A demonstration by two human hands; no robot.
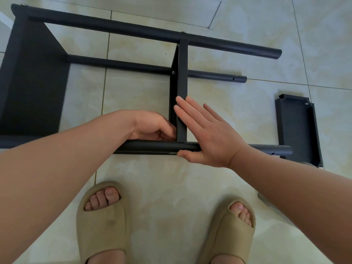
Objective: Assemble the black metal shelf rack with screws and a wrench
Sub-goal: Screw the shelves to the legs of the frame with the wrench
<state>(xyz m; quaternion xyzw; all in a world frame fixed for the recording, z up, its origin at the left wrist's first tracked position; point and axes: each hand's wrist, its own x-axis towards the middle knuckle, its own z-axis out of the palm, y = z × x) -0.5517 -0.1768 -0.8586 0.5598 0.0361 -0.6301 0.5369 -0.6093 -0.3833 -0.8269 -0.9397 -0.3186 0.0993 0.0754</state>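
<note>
**Rack, part-built, on its side: shelf-to-tube joint under hand**

Item 1. Rack [32, 82]. It is laid on the tiled floor [247, 25] across the upper and middle frame, with its large panel at the left. Three tubes are seen running left to right.

Item 2. Shelf [182, 73]. It is set on edge at centre frame. Its long axis runs top to bottom, square to the tubes. A screw [173, 72] is seen where it meets the middle tube. Its lower end is butted on the near tube [152, 146].

Item 3. Left hand [150, 126]. It is placed just left of that lower joint, fingers curled in against the corner. Whether anything is pinched there cannot be told.

Item 4. Right hand [207, 134]. The fingers are held straight and together and laid flat against the shelf's right face, with the thumb hooked under the near tube.

Item 5. Loose shelf [297, 130]. It is laid at right of frame, apart from both hands.

Item 6. Wrench: none is seen.

Note. The joint lies between the hands, at the left fingertips, so the left hand is judged the nearer for fastening while the right braces.
</note>
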